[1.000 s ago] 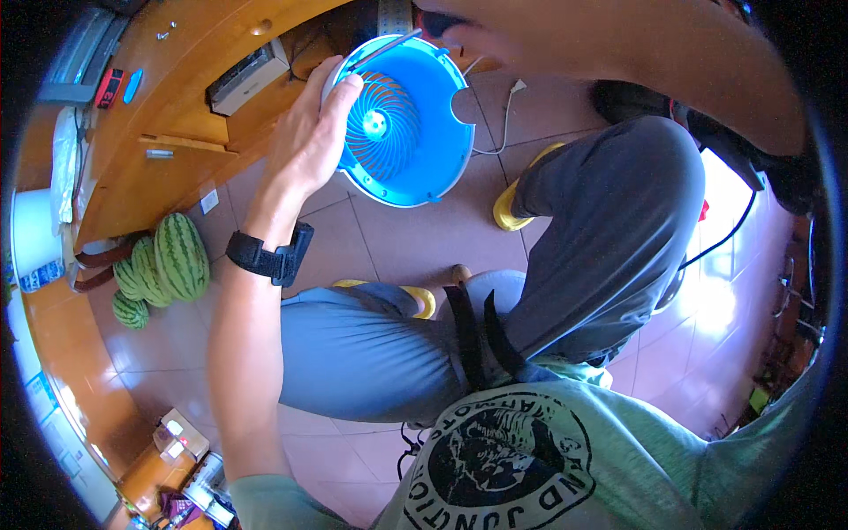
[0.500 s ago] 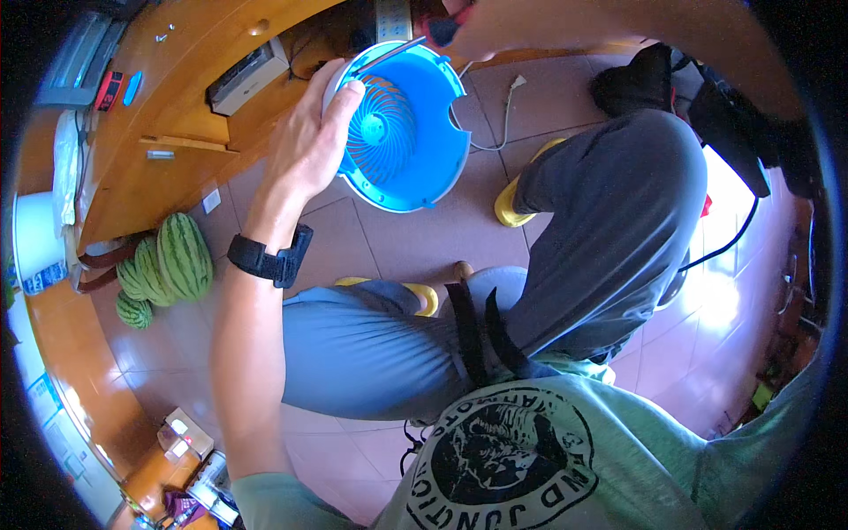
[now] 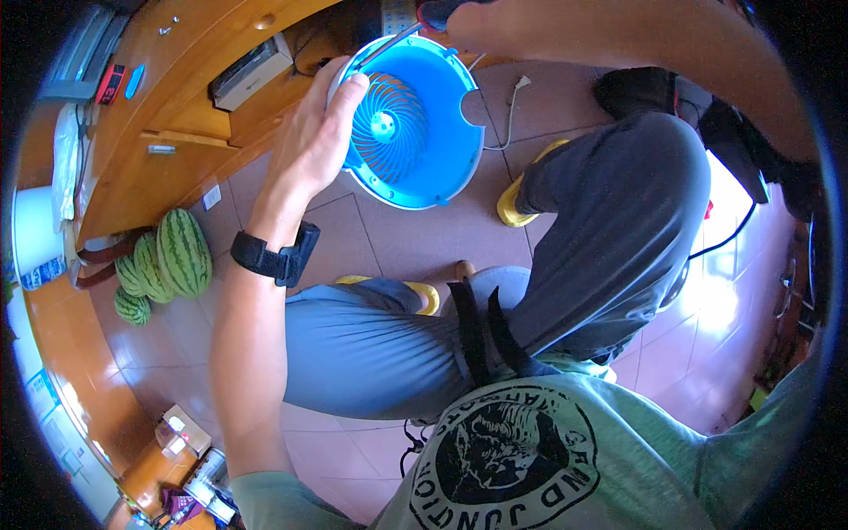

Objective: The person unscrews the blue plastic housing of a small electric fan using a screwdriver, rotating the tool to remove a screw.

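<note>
A round blue plastic fan housing (image 3: 442,132) with a pale outer rim and a spiral grille is held up at the top centre. My left hand (image 3: 320,124) grips its left side, with the thumb over the rim and the other fingers behind the wall. My right hand (image 3: 464,25), partly cut off at the top edge, is closed on the red and black handle of a screwdriver (image 3: 391,47). Its metal shaft slants down to the left, with the tip at the upper left inside of the housing's rim, close to my left thumb. Whether a screw sits there is too small to tell.
A wooden desk (image 3: 190,53) stands at the upper left, with a box (image 3: 252,75) in its open shelf. Several watermelons (image 3: 184,254) lie on the tiled floor. A white plug and cord (image 3: 521,84) lie beyond the housing. My knee (image 3: 636,168) rises at the right.
The housing has shifted slightly right, and its opening faces me a little differently. My right hand has moved slightly up and left, with the screwdriver tip still by the rim.
</note>
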Motion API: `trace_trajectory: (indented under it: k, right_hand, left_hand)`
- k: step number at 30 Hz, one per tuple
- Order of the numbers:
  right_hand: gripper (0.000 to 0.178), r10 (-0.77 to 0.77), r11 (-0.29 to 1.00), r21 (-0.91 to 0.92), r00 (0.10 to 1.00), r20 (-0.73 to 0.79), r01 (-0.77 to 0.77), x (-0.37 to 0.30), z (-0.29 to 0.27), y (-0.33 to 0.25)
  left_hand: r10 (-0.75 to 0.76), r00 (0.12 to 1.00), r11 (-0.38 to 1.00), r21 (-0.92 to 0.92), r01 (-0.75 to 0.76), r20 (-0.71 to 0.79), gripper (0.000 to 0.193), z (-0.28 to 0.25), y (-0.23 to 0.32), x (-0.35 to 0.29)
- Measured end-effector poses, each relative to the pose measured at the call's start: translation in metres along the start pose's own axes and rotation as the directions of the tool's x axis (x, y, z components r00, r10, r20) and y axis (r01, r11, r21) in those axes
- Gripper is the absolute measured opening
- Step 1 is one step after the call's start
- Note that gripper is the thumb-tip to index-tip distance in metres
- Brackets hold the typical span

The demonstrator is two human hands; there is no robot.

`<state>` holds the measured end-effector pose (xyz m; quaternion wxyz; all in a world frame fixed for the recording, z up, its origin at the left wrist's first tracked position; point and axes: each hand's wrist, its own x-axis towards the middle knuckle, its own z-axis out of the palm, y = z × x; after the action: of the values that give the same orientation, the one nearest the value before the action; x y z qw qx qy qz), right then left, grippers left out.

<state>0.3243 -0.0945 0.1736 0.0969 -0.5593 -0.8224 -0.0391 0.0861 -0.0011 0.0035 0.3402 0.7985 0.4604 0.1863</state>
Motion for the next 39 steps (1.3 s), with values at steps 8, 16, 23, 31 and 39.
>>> trace_trajectory:
  k: [8,16,23,31,39]
  right_hand:
    - [0.031,-0.122,0.968,0.214,0.99,-0.064,0.133,0.021,-0.005,-0.007]
    - [0.034,-0.222,0.963,-0.005,0.788,-0.574,0.268,0.02,0.027,-0.002]
    - [0.028,0.353,0.917,-0.196,0.936,-0.01,-0.348,0.045,-0.021,-0.026]
    - [0.029,-0.234,0.972,-0.028,0.956,-0.176,0.233,0.035,-0.006,0.017]
    - [0.036,0.098,0.968,0.246,0.984,-0.149,-0.059,0.028,-0.008,0.006]
  left_hand:
    - [-0.041,0.999,0.999,-0.016,0.041,-0.008,0.061,-0.007,-0.004,-0.006]
    - [0.029,0.999,0.963,-0.267,-0.031,-0.013,0.057,0.0,0.001,-0.002]
    - [0.077,0.995,0.925,-0.377,-0.049,0.06,0.055,0.013,0.011,0.0]
    - [0.086,0.994,0.92,-0.388,-0.052,0.07,0.055,0.007,-0.003,0.001]
    - [0.125,0.988,0.856,-0.513,-0.062,0.09,0.055,0.004,0.008,0.001]
